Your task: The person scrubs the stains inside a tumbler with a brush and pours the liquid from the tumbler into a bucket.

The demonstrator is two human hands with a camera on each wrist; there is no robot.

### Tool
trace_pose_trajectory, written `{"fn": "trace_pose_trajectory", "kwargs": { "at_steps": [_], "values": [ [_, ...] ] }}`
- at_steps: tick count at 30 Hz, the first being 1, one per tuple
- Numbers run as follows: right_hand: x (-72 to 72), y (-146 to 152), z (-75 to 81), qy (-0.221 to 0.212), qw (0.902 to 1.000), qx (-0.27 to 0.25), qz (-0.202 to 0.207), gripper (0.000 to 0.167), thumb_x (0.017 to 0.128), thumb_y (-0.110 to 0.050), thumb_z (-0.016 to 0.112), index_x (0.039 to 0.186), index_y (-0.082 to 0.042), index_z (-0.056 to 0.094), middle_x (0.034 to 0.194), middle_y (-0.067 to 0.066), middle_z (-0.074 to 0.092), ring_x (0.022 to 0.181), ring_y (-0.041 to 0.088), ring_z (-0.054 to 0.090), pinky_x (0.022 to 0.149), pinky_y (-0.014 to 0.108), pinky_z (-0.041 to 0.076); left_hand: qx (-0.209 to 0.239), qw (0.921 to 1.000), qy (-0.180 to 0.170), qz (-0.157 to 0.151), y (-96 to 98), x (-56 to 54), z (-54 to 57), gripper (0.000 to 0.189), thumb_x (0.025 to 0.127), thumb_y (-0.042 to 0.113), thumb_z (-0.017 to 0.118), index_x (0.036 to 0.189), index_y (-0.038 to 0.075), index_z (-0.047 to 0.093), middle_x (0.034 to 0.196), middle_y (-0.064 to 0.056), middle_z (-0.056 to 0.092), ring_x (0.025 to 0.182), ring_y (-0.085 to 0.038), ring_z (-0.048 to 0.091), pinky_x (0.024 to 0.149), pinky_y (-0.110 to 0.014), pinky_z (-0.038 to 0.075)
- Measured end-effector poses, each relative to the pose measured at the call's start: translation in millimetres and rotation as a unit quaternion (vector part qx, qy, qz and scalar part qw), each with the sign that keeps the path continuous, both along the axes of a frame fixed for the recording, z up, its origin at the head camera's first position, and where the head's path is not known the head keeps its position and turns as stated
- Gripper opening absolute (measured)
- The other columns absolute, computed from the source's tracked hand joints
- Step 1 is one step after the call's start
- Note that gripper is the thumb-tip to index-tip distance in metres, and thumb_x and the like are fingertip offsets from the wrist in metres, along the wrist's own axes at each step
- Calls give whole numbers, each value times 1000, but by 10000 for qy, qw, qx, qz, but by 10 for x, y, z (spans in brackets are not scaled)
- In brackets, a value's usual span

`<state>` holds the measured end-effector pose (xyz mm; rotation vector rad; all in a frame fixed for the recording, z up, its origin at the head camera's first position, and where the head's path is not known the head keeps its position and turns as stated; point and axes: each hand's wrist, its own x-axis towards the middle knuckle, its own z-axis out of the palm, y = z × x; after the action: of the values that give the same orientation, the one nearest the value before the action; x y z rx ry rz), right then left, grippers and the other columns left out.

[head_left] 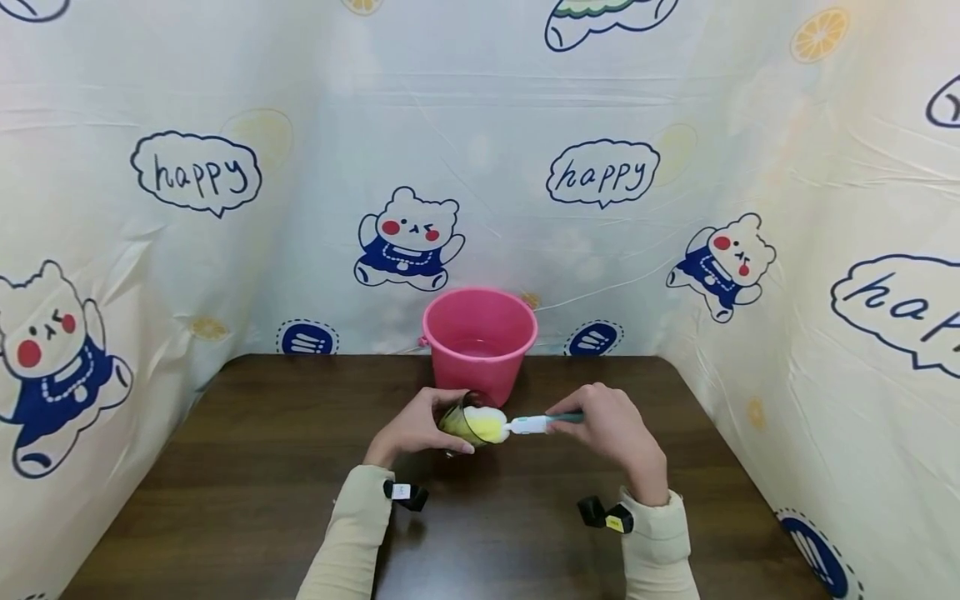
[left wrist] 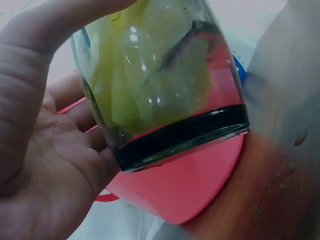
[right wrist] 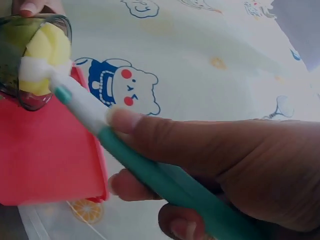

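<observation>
Glass (head_left: 459,423) tipped sideways just in front of pink bucket (head_left: 480,337), left hand (head_left: 412,429) wrapped around it. Yellow sponge brush (head_left: 491,423) head sits in the glass mouth; right hand (head_left: 611,429) fingers clamp its green handle. Both above brown table (head_left: 225,467).

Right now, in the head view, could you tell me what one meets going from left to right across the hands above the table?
Left hand → glass cup it holds → yellow sponge head in the cup's mouth → white-and-teal brush handle → right hand gripping it.
</observation>
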<state>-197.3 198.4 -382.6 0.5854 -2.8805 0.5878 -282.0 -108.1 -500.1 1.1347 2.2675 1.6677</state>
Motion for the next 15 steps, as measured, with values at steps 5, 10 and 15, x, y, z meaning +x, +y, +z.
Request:
{"fn": "trace_pose_trajectory", "kwargs": {
  "at_steps": [5,10,15],
  "values": [
    [0,22,-28,-541,9984,-38,-189,15,79,-27,89,92,-21,84,84,-9,75,66,9,56,60,28,51,-136,9999,14,60,59,25,22,82,70,21,95,143,15,60,137,-1,65,123,-20,57,103,-37,51],
    [-87,-4,-121,51,9987,326,-383,15,79,-30,88,90,-22,84,86,-8,76,68,8,60,59,28,49,-276,9993,-32,263,100,31,-38,83,70,28,95,144,16,60,137,5,64,124,-16,56,103,-36,52],
    [-112,-29,-124,372,9982,420,-187,15,80,-31,87,92,-22,83,88,-8,77,71,8,63,61,26,50,-176,9994,-21,284,91,36,-67,78,73,28,94,142,15,61,134,3,66,122,-19,58,102,-36,52]
  ]
}}
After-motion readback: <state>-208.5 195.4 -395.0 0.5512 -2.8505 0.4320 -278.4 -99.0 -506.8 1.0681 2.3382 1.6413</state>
